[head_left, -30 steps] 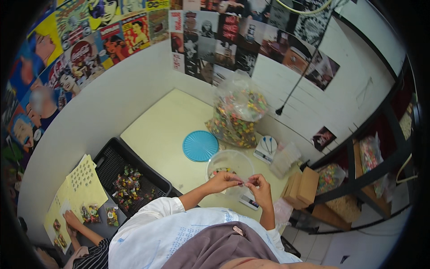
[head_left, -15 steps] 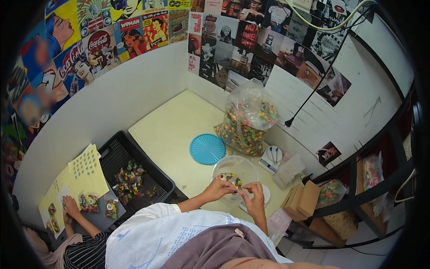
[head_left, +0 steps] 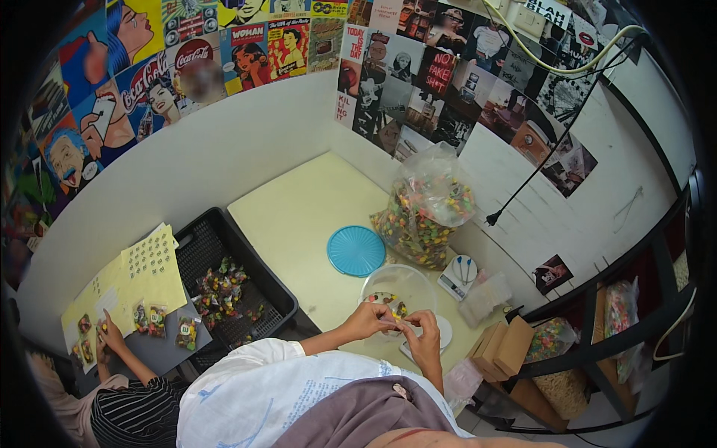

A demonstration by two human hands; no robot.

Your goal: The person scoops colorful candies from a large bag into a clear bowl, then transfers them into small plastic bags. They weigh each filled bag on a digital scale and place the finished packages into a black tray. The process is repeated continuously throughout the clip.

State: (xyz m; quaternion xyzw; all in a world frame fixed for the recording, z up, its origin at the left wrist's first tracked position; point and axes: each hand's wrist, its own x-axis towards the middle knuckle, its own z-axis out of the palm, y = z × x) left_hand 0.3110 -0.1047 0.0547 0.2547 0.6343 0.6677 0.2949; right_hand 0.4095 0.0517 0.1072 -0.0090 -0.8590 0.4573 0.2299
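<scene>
Left of the pale surface (head_left: 299,213), filled packets (head_left: 222,291) lie in the black crate (head_left: 286,305); plenty remains in the sweets bag (head_left: 426,216), far right. Left hand (head_left: 365,321) and right hand (head_left: 426,332) together pinch a small bag (head_left: 391,319) (so it looks) above the clear tub (head_left: 420,279).

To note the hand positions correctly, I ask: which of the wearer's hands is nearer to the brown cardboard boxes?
Right. The right hand is to the left of the brown cardboard boxes; the left hand is farther left.

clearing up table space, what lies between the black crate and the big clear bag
In the head view, the blue lid, on the tabletop, nearer the bag than the crate.
</scene>
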